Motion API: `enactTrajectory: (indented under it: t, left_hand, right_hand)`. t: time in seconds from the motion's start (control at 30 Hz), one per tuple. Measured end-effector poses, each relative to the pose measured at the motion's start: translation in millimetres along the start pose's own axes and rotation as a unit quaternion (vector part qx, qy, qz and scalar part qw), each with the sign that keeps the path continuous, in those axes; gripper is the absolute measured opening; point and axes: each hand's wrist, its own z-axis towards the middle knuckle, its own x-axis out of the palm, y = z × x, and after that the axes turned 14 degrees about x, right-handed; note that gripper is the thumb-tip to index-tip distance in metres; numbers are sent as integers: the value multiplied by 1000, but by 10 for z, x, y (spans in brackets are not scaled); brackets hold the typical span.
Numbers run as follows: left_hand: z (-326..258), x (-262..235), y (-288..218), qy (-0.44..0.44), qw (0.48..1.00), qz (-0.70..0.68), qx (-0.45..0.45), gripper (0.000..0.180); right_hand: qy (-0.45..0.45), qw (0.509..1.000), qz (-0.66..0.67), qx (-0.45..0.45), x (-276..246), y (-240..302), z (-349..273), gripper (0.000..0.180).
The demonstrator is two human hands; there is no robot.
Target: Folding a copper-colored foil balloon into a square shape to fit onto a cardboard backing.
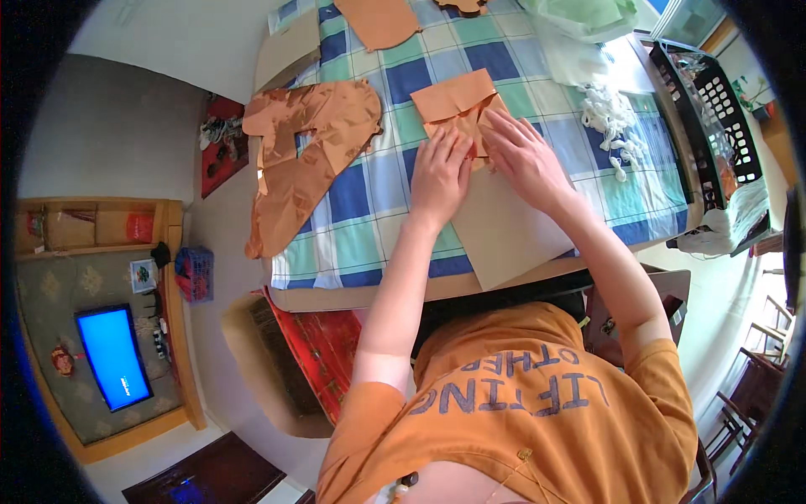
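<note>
A copper-coloured foil balloon [453, 96], flat and folded into a strip, lies under both my hands on a checked tablecloth. My left hand [441, 172] rests on its near left part, fingers stretched out and pressing down. Fingers extended too, my right hand [527, 160] lies over the right side of the foil. Between the fingertips the foil is creased, and its nearest part is partly hidden. A grey-beige cardboard sheet [512, 239] reaches from beneath the foil and my hands toward the table's front edge.
Left of my hands spreads a larger unfolded copper foil balloon [323, 139]. More copper foil [378, 21] lies farther back beside a cardboard piece [290, 50]. White string [609, 113] is heaped at the right. Beyond it, a black plastic basket [722, 109] stands beside the table.
</note>
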Motion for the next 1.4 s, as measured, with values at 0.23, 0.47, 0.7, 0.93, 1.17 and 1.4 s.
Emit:
enactTrajectory:
  t: [0.23,0.47,0.7,0.93,1.17,1.4]
  left_hand:
    - [57,-370,248,-12,997,-71,8,35]
    - [200,-528,512,85,985,12,151,32]
    - [299,-482,616,81,983,-57,156,18]
    - [396,-415,505,52,991,-97,75,14]
    - [317,-225,367,-29,997,31,67,13]
    - [99,-144,330,4,995,39,94,23]
  right_hand:
    - [6,1000,-17,-13,204,-71,34,39]
    - [-11,1000,-10,-10,234,-103,19,39]
    - [-16,1000,-10,-15,234,-97,26,38]
    - [-12,1000,-9,-8,209,-73,30,36]
    - [-3,1000,-13,-7,222,-72,27,36]
    - [5,1000,-11,1,216,-78,27,37]
